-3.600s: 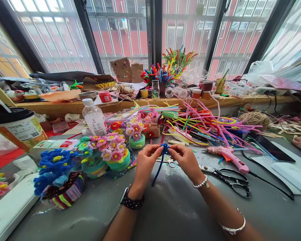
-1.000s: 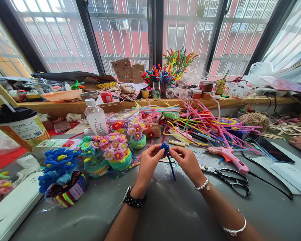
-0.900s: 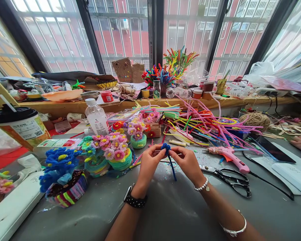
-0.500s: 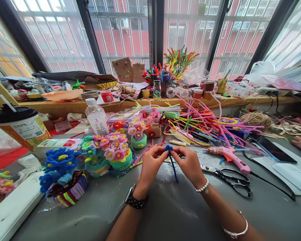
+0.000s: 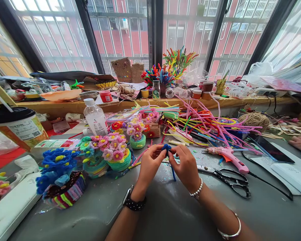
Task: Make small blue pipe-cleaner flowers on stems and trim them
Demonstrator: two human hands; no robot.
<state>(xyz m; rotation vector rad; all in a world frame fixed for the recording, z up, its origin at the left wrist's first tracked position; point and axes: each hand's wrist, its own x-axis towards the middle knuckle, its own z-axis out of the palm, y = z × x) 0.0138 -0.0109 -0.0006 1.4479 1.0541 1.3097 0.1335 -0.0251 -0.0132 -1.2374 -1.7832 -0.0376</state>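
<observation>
Blue pipe-cleaner piece (image 5: 166,147) is held up btwn both hands, above the worktop (image 5: 95,211), approx. centre of view; a tail end hangs below the R thumb. L hand (image 5: 149,164) has its fingers pinched on the left of the bunched part, thumb vs. index; R hand (image 5: 187,169) pinches close by on the other side, thumb down over the strand. Fingers hide most of the bunch, so can't tell exactly how it's looped or twisted.

Risks from here: if either pinch slackens mid-twist, the coil could prob. spring open, esp. w/ the tail loose. Too hard a twist may kink the core wire; a tug on the tail might pull the bunch out of shape. Dropped or lowered, the fuzz would likely pick up glitter specks (image 5: 163,174) lying under the hands.

R side is tight: scissors (image 5: 219,174) lie just beside the R hand, blades pointing its way, so a careless sideways move could nick a finger. Pink glue gun (image 5: 232,158) is a bit further off, nozzle toward the hand; can't tell if hot, so a burn is poss. On the L, the blue flower pot (image 5: 65,193) stands apart from the watch (image 5: 132,200); a wide elbow swing could tip it.
</observation>
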